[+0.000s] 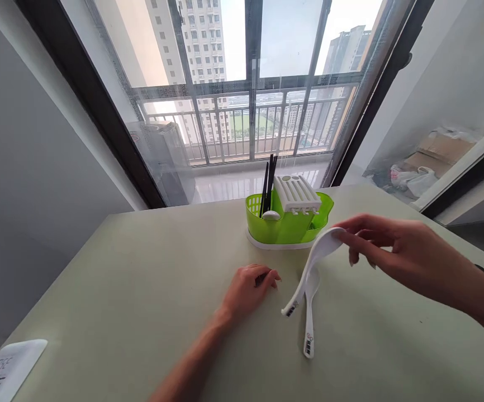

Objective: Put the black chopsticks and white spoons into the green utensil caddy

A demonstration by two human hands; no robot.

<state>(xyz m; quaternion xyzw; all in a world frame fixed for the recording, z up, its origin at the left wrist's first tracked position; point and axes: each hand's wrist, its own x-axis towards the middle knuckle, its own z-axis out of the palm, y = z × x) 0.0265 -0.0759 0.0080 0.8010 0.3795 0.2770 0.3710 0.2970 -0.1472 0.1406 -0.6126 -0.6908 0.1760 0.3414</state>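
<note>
My right hand (380, 239) pinches a white soup spoon (315, 259) by the tip of its bowl, above the table. Its handle slants down to the left, with a dark printed mark near the end. Partly behind it, a second white spoon (309, 312) lies on the table, handle toward me. To the left, my left hand (254, 283) rests on the tabletop, fingers loosely bent and apart, holding nothing. Beyond both hands stands a lime-green utensil holder (284, 228) with a white slotted rack (297, 192). Black chopsticks (270, 181) stand upright in its left part, beside a white rounded piece (271, 215).
The pale table (150, 290) reaches to a glass sliding door (250, 111) at the back. A white printed card or box (9, 368) lies at the near left corner. Behind the glass at right are a cardboard box and bags (430, 162).
</note>
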